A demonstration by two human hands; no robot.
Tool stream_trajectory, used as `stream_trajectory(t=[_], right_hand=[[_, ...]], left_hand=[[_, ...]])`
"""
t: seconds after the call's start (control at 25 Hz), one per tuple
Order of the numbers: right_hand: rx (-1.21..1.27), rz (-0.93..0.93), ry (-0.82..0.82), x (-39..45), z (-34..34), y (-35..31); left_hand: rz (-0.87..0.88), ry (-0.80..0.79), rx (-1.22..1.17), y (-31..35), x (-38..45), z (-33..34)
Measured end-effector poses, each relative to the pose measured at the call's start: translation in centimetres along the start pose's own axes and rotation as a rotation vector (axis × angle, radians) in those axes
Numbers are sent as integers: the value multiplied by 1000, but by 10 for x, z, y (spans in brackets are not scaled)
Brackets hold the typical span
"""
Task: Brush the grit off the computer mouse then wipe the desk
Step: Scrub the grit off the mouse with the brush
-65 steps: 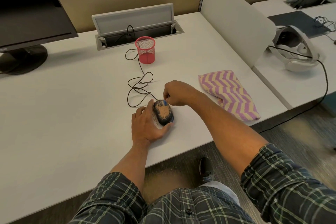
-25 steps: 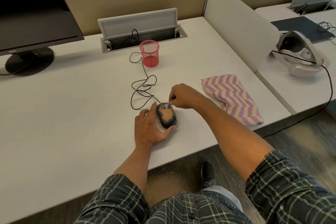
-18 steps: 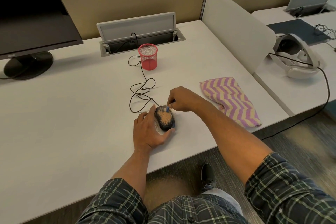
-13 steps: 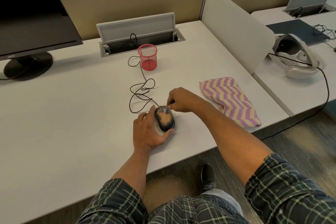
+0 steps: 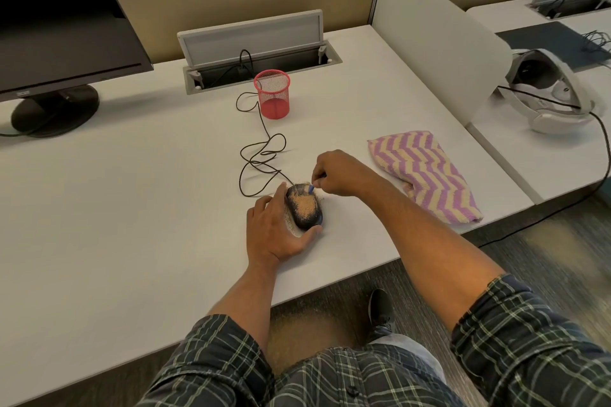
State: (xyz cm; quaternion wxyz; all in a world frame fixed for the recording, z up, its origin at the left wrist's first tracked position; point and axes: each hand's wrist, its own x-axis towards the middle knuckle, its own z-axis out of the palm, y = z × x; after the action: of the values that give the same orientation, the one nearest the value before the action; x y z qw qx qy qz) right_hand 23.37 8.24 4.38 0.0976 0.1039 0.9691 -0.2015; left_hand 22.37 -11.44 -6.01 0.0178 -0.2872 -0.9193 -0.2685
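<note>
A black wired computer mouse (image 5: 305, 208) coated in tan grit lies near the front edge of the white desk (image 5: 132, 208). My left hand (image 5: 276, 230) cups its left side and rear, thumb under the near end. My right hand (image 5: 340, 173) pinches a small blue brush (image 5: 311, 188) whose tip touches the mouse's far end. Loose grit lies on the desk around the mouse. A purple and yellow zigzag cloth (image 5: 423, 173) lies to the right, untouched.
The mouse cable (image 5: 261, 155) loops back past a red mesh pen cup (image 5: 272, 94) into an open cable hatch (image 5: 261, 53). A monitor (image 5: 59, 26) stands at the far left. A white divider panel (image 5: 436, 30) and a headset (image 5: 549, 89) are to the right.
My right hand has made small brushing strokes at the mouse's far end. My left hand has kept its hold, and the view has shifted slightly.
</note>
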Motion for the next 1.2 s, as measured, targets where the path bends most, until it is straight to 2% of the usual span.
stream_trajectory(t=[0.12, 0.4, 0.68, 1.2], right_hand=[[2, 29, 21, 2, -2, 2], [26, -43, -42, 1, -8, 4], [24, -20, 36, 3, 0, -2], [1, -102, -20, 3, -2, 10]], left_hand=[[-1, -13, -6, -1, 0, 1], [6, -15, -14, -1, 0, 0], [6, -10, 2, 0, 1, 1], [7, 11, -7, -2, 0, 3]])
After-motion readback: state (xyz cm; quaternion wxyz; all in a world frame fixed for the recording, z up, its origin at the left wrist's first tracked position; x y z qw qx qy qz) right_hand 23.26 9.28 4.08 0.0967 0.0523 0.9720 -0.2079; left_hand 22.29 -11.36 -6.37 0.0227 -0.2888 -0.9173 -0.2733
